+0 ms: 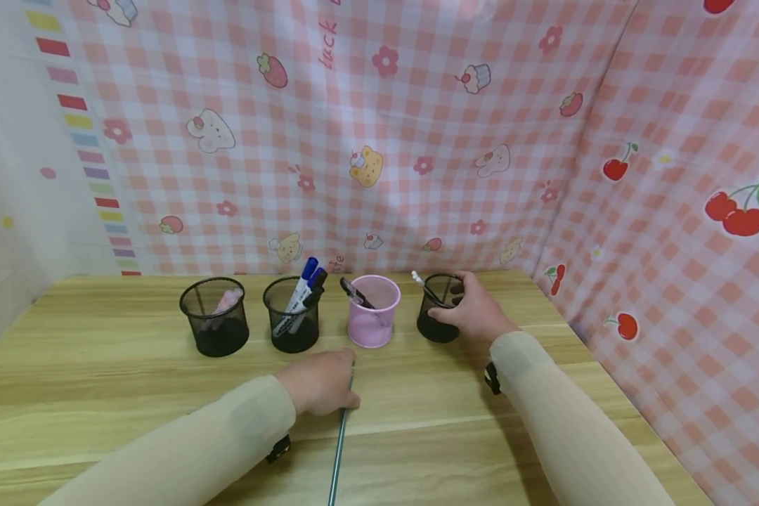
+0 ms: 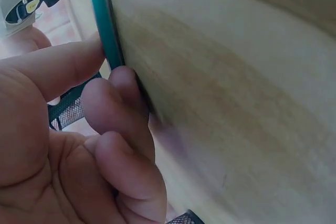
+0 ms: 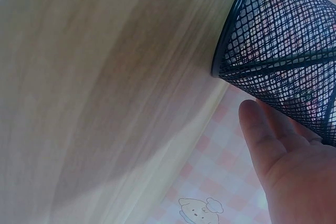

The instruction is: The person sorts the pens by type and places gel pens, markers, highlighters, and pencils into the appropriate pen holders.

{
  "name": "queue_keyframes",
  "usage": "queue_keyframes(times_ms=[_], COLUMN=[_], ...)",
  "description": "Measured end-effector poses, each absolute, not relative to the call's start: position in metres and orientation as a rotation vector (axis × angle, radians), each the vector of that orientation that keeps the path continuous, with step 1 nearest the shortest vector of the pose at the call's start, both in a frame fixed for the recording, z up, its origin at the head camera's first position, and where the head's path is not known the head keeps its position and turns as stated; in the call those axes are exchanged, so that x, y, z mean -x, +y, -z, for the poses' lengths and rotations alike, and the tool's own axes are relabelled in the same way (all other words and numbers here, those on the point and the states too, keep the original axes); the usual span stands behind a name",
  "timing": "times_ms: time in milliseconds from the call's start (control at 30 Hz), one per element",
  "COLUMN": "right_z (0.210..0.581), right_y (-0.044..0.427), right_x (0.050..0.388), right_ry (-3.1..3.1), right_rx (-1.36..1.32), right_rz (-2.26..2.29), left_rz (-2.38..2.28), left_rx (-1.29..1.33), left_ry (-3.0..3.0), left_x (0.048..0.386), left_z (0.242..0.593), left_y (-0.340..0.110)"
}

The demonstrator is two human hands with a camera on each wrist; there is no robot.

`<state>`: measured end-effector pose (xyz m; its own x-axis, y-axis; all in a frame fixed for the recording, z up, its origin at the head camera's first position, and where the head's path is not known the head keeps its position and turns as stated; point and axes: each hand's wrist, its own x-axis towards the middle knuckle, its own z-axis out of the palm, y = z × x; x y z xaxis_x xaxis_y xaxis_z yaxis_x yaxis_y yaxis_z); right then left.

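My left hand [image 1: 319, 381] is at the front middle of the table, its thumb and curled fingers pinching a long thin teal stick [image 1: 338, 457]. In the left wrist view the teal stick [image 2: 100, 9] runs along the wood, its far part hidden by the fingers. At the right, my right hand [image 1: 477, 309] grips a black mesh pen cup [image 1: 433, 329], thumb on the near side and fingers behind the rim. That cup stands upright and holds a dark pen with a white top [image 1: 419, 279]. Its mesh wall [image 3: 283, 40] fills a corner of the right wrist view.
To the left stand a pink mesh cup [image 1: 370, 334] with a black pen, a black mesh cup [image 1: 296, 343] with several markers, and another black mesh cup [image 1: 221, 341] with pink items. A checked curtain [image 1: 417, 119] hangs behind the wooden table [image 1: 101, 393].
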<state>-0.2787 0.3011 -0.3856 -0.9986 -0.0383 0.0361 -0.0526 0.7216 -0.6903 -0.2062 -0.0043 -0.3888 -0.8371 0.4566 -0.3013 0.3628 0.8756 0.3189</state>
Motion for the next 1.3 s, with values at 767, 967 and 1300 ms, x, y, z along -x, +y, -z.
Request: queue_keyframes(times_ms=[767, 967, 1300], right_z=[0.3867, 0.3866, 0.3873], right_y=[0.3019, 0.3016, 0.3015], right_x=[0.2793, 0.2796, 0.2801], right_ry=[-2.896, -2.886, -2.881], right_rx=[-0.088, -0.092, -0.095], right_rz=[-1.146, -1.167, -1.173], left_rz=[-0.371, -0.37, -0.367], left_rx=[-0.571, -0.572, -0.566], left_ry=[2.691, 2.697, 2.694], left_x=[0.202, 0.2026, 0.2019], left_z=[0.3892, 0.3903, 0.3897], left_y=[0.004, 0.0033, 0.0031])
